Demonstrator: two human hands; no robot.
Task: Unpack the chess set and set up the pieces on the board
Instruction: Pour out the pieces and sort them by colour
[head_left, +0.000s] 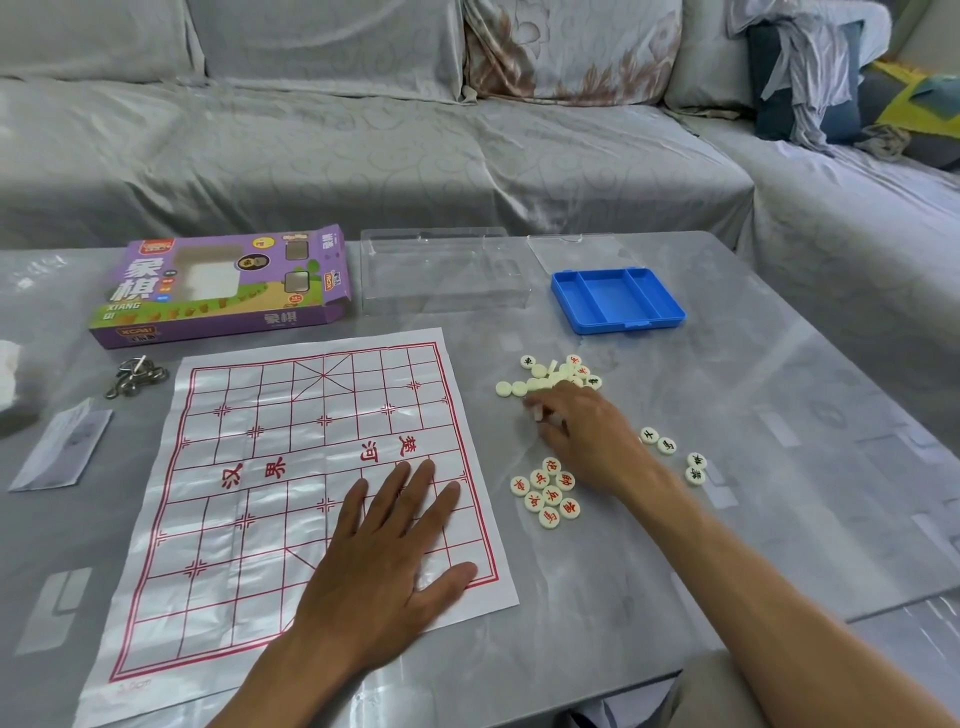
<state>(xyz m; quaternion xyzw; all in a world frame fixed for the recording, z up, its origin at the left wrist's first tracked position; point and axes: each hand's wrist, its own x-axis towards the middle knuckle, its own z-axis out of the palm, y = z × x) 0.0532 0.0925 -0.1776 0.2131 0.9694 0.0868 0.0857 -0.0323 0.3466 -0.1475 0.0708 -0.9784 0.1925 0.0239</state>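
A thin paper chess board (260, 493) with red lines lies spread on the grey table. My left hand (384, 561) rests flat on its near right part, fingers straight. To the right of the board my right hand (587, 441) reaches into a loose pile of cream round pieces (545, 376), and its curled fingertips pinch one piece standing on edge. A cluster of red-lettered pieces (545, 493) lies face up just left of my right wrist. Two pairs of black-lettered pieces (657, 440) lie to its right. No piece stands on the board.
An empty blue compartment tray (618, 299) sits behind the pile, with a clear plastic case (441, 270) to its left. The purple game box (223, 286) lies at the back left. Metal rings (136, 375) and a leaflet (62, 449) lie left of the board. A grey sofa (363, 130) stands behind the table.
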